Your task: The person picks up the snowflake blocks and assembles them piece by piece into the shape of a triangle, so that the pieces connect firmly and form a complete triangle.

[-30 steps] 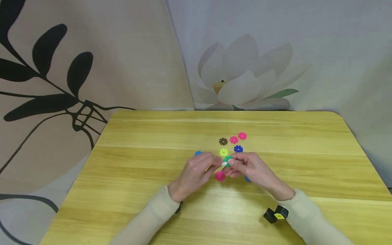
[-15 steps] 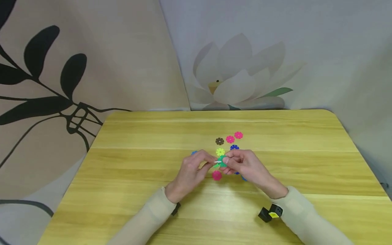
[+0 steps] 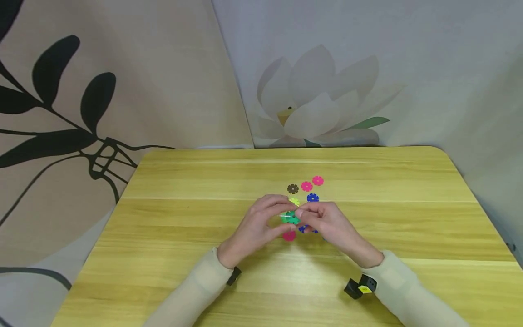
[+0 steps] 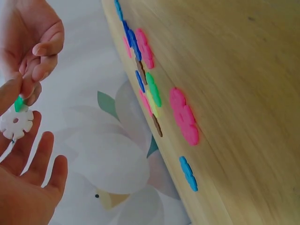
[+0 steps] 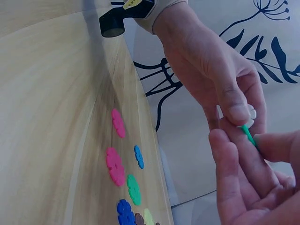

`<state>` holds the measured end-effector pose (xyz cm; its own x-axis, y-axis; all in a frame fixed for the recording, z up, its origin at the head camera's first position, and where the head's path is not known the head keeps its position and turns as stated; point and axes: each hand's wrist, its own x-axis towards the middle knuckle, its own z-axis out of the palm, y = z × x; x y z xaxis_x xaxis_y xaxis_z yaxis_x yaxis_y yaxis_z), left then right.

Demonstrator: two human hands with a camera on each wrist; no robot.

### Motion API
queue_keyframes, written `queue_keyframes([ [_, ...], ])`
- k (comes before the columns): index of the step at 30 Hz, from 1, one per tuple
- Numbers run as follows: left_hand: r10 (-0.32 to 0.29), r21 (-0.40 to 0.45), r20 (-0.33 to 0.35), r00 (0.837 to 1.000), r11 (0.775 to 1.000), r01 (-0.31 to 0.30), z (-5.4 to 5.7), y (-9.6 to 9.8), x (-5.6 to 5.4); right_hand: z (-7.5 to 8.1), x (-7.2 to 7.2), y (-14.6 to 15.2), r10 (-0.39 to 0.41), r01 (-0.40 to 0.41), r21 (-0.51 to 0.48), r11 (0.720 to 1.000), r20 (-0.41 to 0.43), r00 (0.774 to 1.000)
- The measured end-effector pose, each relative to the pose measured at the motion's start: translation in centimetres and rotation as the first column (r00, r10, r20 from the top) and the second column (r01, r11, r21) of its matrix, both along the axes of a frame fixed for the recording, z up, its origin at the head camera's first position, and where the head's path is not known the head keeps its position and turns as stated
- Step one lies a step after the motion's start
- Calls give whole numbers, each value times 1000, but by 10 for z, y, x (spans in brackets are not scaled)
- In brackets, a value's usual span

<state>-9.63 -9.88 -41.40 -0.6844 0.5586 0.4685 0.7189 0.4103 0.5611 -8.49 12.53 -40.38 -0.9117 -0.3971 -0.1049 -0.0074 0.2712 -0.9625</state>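
Note:
A white notched plastic disc is joined to a green notched disc, both held up between my hands above the table. My right hand pinches the green disc's edge between thumb and forefinger; the green disc shows edge-on in the right wrist view. Around the joined pair, my left hand has its thumb and fingers spread apart, with the white disc seen edge-on between them in the head view. The left thumb overlaps the white disc in the right wrist view.
Loose discs lie flat on the wooden table: brown, pink, dark blue, yellow and a nearer pink disc. A light blue disc shows in the left wrist view. Printed cloth hangs behind.
My left thumb and fingers have spread from their pinch on the white disc. The green disc has shifted slightly left and turned, while my right hand keeps its pinch.

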Motion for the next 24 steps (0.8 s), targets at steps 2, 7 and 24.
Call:
queue_keyframes([
  [2,10,3,-10,1000,1000,-10,0,1,1,0,0,0,-5,5,4,1000,2,1000],
  [7,35,-6,10,999,999,-35,0,2,3,-1,0,4,11,-11,1,1000,5,1000],
  [24,108,-53,109,988,993,-103,3,-6,3,-23,-13,45,268,5,573,820,-391,880],
])
